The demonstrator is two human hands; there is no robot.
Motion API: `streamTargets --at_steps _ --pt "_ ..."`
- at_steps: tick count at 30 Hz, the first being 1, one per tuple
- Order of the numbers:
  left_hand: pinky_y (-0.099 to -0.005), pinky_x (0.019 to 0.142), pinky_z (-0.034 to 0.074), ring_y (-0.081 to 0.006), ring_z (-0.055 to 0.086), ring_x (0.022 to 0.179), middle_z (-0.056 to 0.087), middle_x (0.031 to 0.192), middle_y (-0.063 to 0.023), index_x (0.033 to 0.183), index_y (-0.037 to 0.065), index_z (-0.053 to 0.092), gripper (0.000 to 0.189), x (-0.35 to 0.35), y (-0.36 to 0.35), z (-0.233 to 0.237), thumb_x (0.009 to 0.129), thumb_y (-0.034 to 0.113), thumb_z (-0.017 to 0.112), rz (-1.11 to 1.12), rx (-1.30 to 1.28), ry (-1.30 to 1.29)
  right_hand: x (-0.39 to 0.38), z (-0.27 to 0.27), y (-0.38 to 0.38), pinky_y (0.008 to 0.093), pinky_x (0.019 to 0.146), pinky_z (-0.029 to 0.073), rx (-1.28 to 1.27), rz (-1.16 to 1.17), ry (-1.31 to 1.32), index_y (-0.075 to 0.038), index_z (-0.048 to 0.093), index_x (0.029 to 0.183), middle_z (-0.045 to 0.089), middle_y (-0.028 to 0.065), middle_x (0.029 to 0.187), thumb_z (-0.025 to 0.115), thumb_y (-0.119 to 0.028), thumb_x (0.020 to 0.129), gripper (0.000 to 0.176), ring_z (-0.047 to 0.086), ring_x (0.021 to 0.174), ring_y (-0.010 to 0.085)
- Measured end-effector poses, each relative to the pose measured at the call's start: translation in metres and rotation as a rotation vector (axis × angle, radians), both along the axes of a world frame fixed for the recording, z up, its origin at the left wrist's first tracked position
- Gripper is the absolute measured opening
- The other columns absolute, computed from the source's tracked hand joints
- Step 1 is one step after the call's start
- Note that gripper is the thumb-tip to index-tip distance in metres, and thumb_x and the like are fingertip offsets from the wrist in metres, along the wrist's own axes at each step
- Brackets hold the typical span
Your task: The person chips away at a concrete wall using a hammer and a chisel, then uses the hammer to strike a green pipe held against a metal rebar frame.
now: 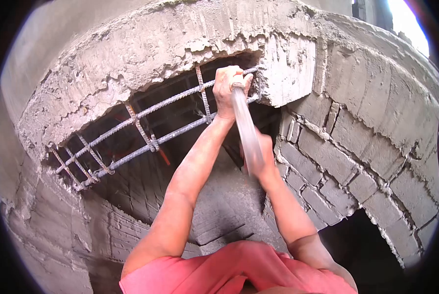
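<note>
My left hand (224,93) is closed in a fist around the upper end of a pale, straight bar (244,122), right in front of the reinforcing bars (173,99). Motion smears the bar, so its exact kind cannot be made out. Lower down, my right hand (264,149) is closed about the bar's lower part, partly hidden behind it and blurred. Beside my left hand, the ribbed steel runs into the end of a rough concrete block (288,68). Cross ties (137,125) link the two long steel bars.
Rough, broken concrete (116,66) arches above the exposed steel. A brick wall (344,147) with mortar joints rises at right, with a dark opening (359,240) beneath. Plastered wall (43,230) lies at lower left. Below my hands is a dusty grey surface (224,196).
</note>
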State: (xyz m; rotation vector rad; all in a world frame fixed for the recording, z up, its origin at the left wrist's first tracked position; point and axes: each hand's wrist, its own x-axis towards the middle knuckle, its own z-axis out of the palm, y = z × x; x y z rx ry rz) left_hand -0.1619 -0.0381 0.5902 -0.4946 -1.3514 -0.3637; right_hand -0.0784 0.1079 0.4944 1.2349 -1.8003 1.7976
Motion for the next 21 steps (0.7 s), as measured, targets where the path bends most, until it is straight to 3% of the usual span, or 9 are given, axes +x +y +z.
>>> streamTargets --at_steps 1,2,4,5,6,11,16,18,21 --pt "-0.0389 0.07 0.054 -0.0296 0.063 0.084 0.062 0.092 -0.0125 0.096 0.004 0.061 0.029 0.001 0.003 -0.001 0.077 0.013 0.082 0.014 -0.024 -0.055 -0.007 0.008 -0.008 0.0396 0.054 0.048 0.0 -0.227 0.122 0.003 0.057 0.086 0.054 0.0113 0.059 0.052 -0.022 0.097 0.028 0.064 0.06 0.0218" --pt "-0.0389 0.069 0.054 -0.0298 0.063 0.084 0.062 0.092 -0.0127 0.097 0.005 0.061 0.03 0.003 0.006 -0.001 0.077 0.013 0.082 0.028 -0.057 -0.111 0.001 0.011 -0.005 0.0436 0.055 0.048 -0.081 -0.224 0.052 -0.002 0.058 0.085 0.051 0.0202 0.064 0.058 -0.019 0.09 0.018 0.058 0.059 0.0428" --pt "-0.0393 0.071 0.055 -0.0307 0.065 0.087 0.062 0.097 -0.0128 0.102 0.006 0.063 0.033 0.003 0.008 -0.005 0.078 0.018 0.082 -0.073 0.008 -0.113 0.015 0.003 -0.001 0.0413 0.052 0.046 -0.135 -0.275 0.32 -0.001 0.057 0.081 0.048 0.0168 0.063 0.06 -0.017 0.088 0.017 0.057 0.056 0.0385" --pt "-0.0386 0.073 0.055 -0.0299 0.064 0.087 0.062 0.098 -0.0131 0.1 0.005 0.062 0.033 0.0 0.01 -0.009 0.077 0.016 0.083 -0.078 0.024 -0.096 0.015 -0.016 0.003 0.0392 0.049 0.044 -0.12 0.101 -0.279 0.0 0.055 0.077 0.047 0.0133 0.064 0.062 -0.015 0.084 0.019 0.055 0.052 0.0329" --pt "-0.0379 0.076 0.055 -0.029 0.064 0.087 0.063 0.099 -0.0134 0.097 0.004 0.061 0.032 -0.005 0.009 -0.008 0.077 0.014 0.084 -0.08 0.04 -0.066 0.013 -0.026 0.003 0.0367 0.047 0.04 -0.286 0.113 0.085 -0.001 0.053 0.072 0.046 0.0098 0.063 0.065 -0.017 0.08 0.022 0.052 0.051 0.0274" --pt "-0.0378 0.077 0.052 -0.0281 0.061 0.088 0.062 0.096 -0.0116 0.096 0.004 0.059 0.033 0.001 0.009 -0.003 0.079 0.017 0.083 -0.077 0.025 -0.067 0.047 0.006 0.026 0.0348 0.047 0.037 -0.335 0.142 0.508 -0.003 0.052 0.082 0.054 0.0082 0.065 0.069 -0.022 0.08 0.026 0.05 0.05 0.0238" --pt "-0.0382 0.076 0.054 -0.0296 0.065 0.086 0.065 0.096 -0.0149 0.096 0.001 0.06 0.027 0.011 0.001 -0.004 0.083 0.016 0.079 -0.19 0.028 -0.043 0.044 -0.014 0.026 0.0354 0.046 0.038 -0.349 0.286 0.221 -0.003 0.051 0.081 0.05 0.0086 0.064 0.067 -0.018 0.083 0.022 0.048 0.05 0.0246" --pt "-0.0378 0.076 0.055 -0.0297 0.067 0.087 0.067 0.097 -0.0155 0.096 0.001 0.062 0.023 0.004 -0.003 -0.006 0.084 0.013 0.078 -0.198 0.024 -0.038 0.039 -0.022 0.023 0.0324 0.047 0.039 -0.341 0.333 0.177 -0.001 0.06 0.082 0.055 0.0103 0.066 0.059 -0.027 0.093 0.028 0.051 0.053 0.0213" --pt "-0.0325 0.079 0.054 -0.0211 0.067 0.087 0.069 0.1 -0.0132 0.098 0.001 0.061 0.018 -0.009 -0.008 -0.006 0.089 0.009 0.074 -0.215 0.056 -0.055 0.034 -0.02 0.011 0.0352 0.047 0.042 -0.346 0.219 0.216 0.0 0.058 0.084 0.054 0.0099 0.067 0.064 -0.023 0.089 0.024 0.053 0.052 0.0249"
